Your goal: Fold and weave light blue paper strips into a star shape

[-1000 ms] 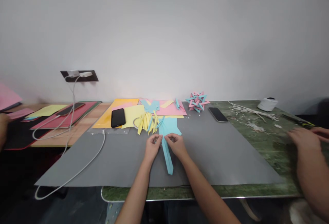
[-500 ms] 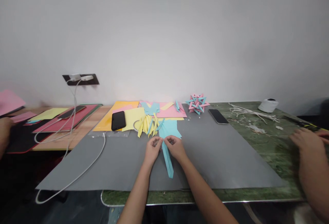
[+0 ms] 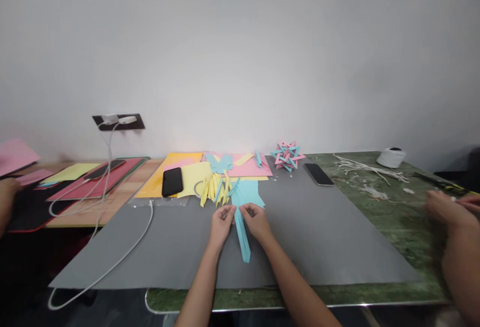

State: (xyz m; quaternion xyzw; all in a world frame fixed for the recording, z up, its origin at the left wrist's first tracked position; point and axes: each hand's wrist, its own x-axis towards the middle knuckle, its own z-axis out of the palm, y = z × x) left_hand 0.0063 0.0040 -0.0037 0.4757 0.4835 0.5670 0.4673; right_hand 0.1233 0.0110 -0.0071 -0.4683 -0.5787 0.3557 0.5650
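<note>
My left hand (image 3: 222,219) and my right hand (image 3: 256,220) pinch the far end of a folded blue paper strip (image 3: 243,241) between thumbs and fingers. Its long near end points toward me over a grey sheet (image 3: 300,237). Just beyond my fingertips lies a flat piece of blue paper (image 3: 248,193). Left of that is a pile of folded yellow paper strips (image 3: 212,188) with a few blue ones among them. Farther back to the right stands a pink and blue woven paper star (image 3: 288,156).
Phones (image 3: 172,182) (image 3: 318,174) lie left and right on the grey sheet. A white cable (image 3: 123,259) loops at left. White cords (image 3: 369,168) and a white roll (image 3: 391,158) lie at right. Other people's hands (image 3: 448,209) (image 3: 8,192) are at both sides.
The view has tilted slightly, so the table sits lower. Both my hands keep their pinch on the blue strip. At right, the other person's hand has shifted a little.
</note>
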